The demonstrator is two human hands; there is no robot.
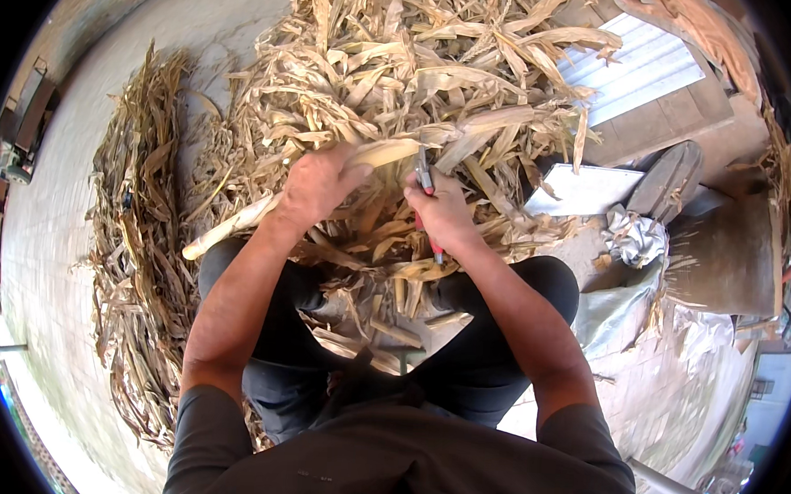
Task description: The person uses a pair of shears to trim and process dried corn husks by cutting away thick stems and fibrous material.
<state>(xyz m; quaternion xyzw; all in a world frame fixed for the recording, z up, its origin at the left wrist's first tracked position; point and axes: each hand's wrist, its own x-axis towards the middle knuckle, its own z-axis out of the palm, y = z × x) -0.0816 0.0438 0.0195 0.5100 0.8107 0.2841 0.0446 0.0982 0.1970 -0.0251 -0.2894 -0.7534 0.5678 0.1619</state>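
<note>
Leaf pile partly beyond view

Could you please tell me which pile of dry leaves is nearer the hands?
The large, pale heap straight ahead; the other, a darker, narrow pile, lies off to the person's left.

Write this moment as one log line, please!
Left grip: holds stalk | right grip: holds red-handled tool | husks: piled ahead | bundle: at left

A white panel lies near crumpled sheeting (silvery grey).
</note>
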